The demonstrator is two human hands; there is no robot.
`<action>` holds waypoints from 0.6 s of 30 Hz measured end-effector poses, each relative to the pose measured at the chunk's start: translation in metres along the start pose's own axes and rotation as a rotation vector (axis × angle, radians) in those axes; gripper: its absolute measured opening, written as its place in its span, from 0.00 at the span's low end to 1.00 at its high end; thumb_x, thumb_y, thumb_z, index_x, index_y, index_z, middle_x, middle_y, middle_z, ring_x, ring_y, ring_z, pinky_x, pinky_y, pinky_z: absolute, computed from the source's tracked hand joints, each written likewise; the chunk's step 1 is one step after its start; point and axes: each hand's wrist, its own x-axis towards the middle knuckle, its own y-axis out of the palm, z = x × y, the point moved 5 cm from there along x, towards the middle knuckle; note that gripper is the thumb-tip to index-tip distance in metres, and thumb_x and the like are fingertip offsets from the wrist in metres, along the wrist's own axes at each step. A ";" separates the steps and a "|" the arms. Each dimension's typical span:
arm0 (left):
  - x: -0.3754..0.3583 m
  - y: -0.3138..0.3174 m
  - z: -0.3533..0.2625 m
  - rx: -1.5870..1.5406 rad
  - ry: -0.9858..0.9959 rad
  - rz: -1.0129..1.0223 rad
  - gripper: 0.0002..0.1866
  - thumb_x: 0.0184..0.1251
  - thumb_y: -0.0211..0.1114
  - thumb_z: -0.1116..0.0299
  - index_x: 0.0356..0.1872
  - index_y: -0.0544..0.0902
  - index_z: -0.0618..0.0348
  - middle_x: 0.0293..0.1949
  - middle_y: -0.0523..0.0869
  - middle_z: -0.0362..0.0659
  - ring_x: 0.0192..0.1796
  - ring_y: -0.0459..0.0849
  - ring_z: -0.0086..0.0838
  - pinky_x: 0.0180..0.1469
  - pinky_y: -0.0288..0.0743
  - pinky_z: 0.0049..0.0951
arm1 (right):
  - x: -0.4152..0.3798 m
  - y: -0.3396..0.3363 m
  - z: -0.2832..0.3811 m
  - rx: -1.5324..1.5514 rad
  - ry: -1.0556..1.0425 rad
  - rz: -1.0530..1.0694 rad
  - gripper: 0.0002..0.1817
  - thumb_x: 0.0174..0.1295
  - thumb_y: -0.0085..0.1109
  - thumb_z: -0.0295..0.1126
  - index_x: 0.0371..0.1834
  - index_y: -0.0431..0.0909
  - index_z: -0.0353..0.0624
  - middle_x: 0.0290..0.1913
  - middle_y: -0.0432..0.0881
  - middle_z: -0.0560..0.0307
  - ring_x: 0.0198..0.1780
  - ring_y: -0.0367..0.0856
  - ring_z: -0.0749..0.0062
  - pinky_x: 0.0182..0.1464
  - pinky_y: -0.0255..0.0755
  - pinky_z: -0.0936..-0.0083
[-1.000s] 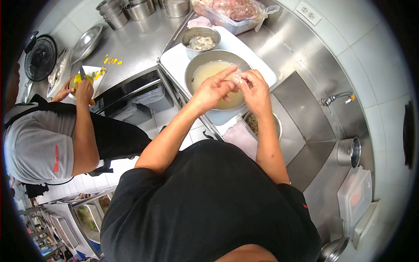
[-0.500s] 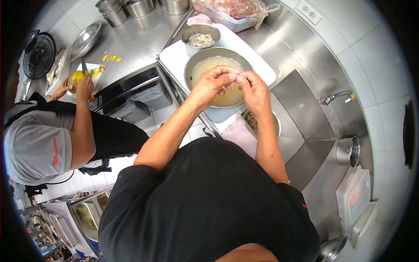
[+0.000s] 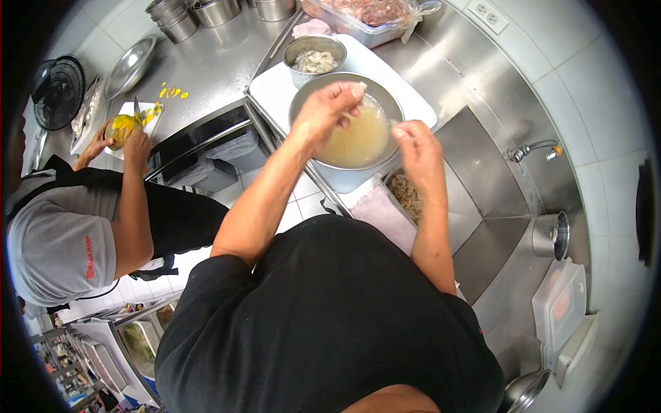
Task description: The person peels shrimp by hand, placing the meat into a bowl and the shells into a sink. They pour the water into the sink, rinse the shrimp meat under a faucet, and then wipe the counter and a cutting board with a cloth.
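Note:
My left hand (image 3: 325,113) is raised over the large metal bowl (image 3: 394,103) of cloudy liquid. A small pale piece, which looks like a peeled shrimp, is pinched at its fingertips. My right hand (image 3: 421,153) hovers by the bowl's right rim, apart from the left. Its fingers are closed, with a tiny pale bit at the tips that I cannot make out. Behind the large bowl, a smaller metal bowl (image 3: 300,77) holds pale shrimp (image 3: 317,62). Partly beneath my right hand, a container holds a brownish heap that looks like shells (image 3: 406,196).
Both bowls sit on a white board (image 3: 414,107) beside the steel sink (image 3: 475,162) with its tap (image 3: 533,151). A pinkish cloth (image 3: 382,217) lies near me. At left, a co-worker (image 3: 76,227) cuts a yellow-green fruit (image 3: 124,131) with a knife. Bagged meat (image 3: 368,12) stands at the back.
My hands were together over the large bowl and have come apart. The left has risen with the pale piece; the right has moved right and toward me.

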 end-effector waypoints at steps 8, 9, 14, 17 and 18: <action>0.048 -0.043 -0.059 1.216 0.462 -0.203 0.23 0.66 0.66 0.58 0.60 0.81 0.57 0.45 0.88 0.49 0.49 0.86 0.40 0.54 0.77 0.35 | -0.060 -0.047 -0.142 -0.525 0.330 0.060 0.13 0.68 0.58 0.36 0.49 0.85 0.42 0.47 0.84 0.43 0.51 0.81 0.52 0.55 0.72 0.61; 0.047 -0.037 -0.056 1.256 0.478 -0.131 0.24 0.66 0.65 0.58 0.61 0.81 0.56 0.46 0.88 0.51 0.52 0.86 0.42 0.57 0.76 0.36 | -0.068 -0.047 -0.151 -0.640 0.290 0.070 0.13 0.68 0.58 0.36 0.49 0.86 0.43 0.48 0.83 0.42 0.52 0.80 0.50 0.56 0.72 0.60; 0.044 -0.005 0.019 1.731 0.130 0.298 0.33 0.63 0.65 0.51 0.68 0.75 0.50 0.67 0.72 0.59 0.63 0.79 0.49 0.64 0.73 0.44 | -0.057 -0.056 -0.149 -0.613 0.224 -0.002 0.13 0.67 0.59 0.37 0.47 0.86 0.42 0.50 0.82 0.42 0.53 0.79 0.48 0.57 0.71 0.62; 0.038 0.003 0.047 1.851 0.063 0.393 0.32 0.63 0.63 0.55 0.69 0.73 0.50 0.67 0.70 0.60 0.64 0.77 0.52 0.66 0.71 0.47 | -0.026 -0.053 -0.083 -0.388 0.164 -0.111 0.12 0.67 0.59 0.36 0.44 0.86 0.42 0.49 0.82 0.45 0.52 0.80 0.51 0.56 0.72 0.63; 0.037 0.007 0.052 1.834 -0.007 0.444 0.31 0.64 0.62 0.56 0.69 0.73 0.51 0.66 0.71 0.60 0.64 0.77 0.53 0.65 0.71 0.47 | -0.018 -0.048 -0.063 -0.328 0.133 -0.117 0.11 0.66 0.60 0.35 0.44 0.86 0.41 0.49 0.83 0.46 0.52 0.80 0.51 0.55 0.73 0.63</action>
